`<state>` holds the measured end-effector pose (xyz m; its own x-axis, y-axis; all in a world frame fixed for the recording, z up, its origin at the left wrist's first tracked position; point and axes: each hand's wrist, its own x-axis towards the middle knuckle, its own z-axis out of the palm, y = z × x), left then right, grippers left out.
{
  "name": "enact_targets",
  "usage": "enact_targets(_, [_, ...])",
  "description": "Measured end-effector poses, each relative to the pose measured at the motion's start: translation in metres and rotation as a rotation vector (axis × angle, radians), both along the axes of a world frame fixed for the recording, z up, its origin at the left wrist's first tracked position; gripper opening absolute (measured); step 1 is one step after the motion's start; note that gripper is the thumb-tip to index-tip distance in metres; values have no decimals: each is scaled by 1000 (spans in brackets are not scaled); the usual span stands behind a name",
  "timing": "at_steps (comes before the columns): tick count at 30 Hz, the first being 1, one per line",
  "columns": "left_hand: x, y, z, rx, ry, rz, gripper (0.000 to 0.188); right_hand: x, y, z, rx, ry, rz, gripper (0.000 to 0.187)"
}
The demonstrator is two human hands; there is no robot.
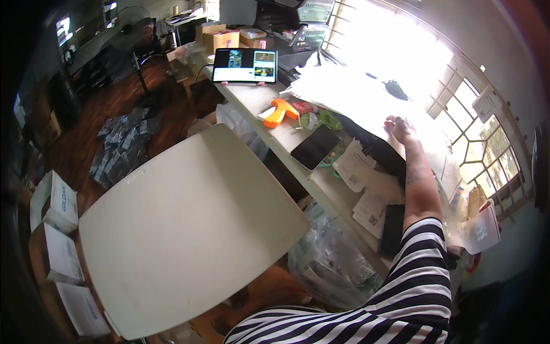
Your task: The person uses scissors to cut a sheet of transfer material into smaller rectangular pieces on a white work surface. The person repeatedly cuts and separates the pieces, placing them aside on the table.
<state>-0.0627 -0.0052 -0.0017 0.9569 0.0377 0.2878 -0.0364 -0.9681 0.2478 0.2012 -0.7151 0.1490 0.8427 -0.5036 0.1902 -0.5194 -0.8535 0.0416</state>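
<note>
My right arm, in a black-and-white striped sleeve, reaches forward across the long desk (281, 137). My right hand (403, 131) is over its window side, beside a pile of white papers (344, 86). Its fingers look curled together; glare hides whatever may be between them. Below the forearm lie white printed packets (354, 166) and a dark flat device (391, 229). A phone with a black screen (316, 147) rests closer to the desk's near edge. My left hand does not show.
A tablet (245, 66) stands at the desk's far end, with an orange glue gun (281, 113) nearer. A pale tabletop (189, 229) fills the left middle, with white boxes (62, 258) beside it. Clear plastic bags (332, 258) hang below the desk. A barred window (481, 132) is at right.
</note>
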Motion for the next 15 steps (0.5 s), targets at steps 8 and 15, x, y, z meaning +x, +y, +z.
enact_targets(8, [0,-1,0,-31,14,15,41,4,-46,-5,-276,120,143,23])
enact_targets(15, [-6,0,3,-60,5,73,40,3,-66,-1,661,-678,-153,25])
